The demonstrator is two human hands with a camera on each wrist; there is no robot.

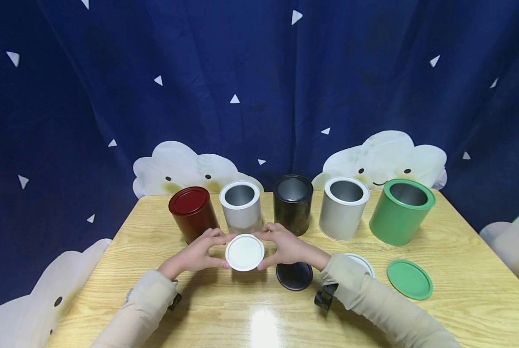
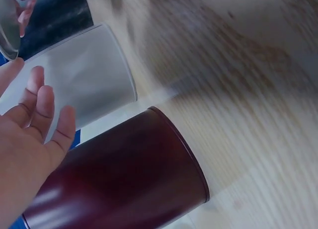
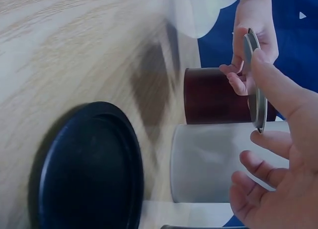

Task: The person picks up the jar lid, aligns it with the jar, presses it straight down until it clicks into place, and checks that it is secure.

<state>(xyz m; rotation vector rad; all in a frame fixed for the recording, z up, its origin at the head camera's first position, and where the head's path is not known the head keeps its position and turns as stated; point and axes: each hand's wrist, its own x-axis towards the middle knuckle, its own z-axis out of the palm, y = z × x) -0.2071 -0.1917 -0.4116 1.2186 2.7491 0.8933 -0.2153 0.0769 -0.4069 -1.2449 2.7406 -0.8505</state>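
A round white lid (image 1: 244, 252) is held up over the table between both hands, its flat top towards the head camera. My left hand (image 1: 200, 252) pinches its left edge between thumb and fingers, and my right hand (image 1: 287, 246) pinches the opposite edge. In the right wrist view the lid (image 3: 256, 80) appears edge-on, clear of the tabletop. Directly behind it stands a white can (image 1: 242, 217) with an open top. To the left of that is a dark red can (image 1: 194, 212) with its lid on, near my left hand.
Along the back of the table (image 1: 224, 309) also stand a black can (image 1: 292, 208), another white can (image 1: 342, 217) and a green can (image 1: 398, 217), all with open tops. In front lie a black lid (image 1: 294, 277), a white lid (image 1: 367, 264) partly behind my right sleeve, and a green lid (image 1: 410, 279).
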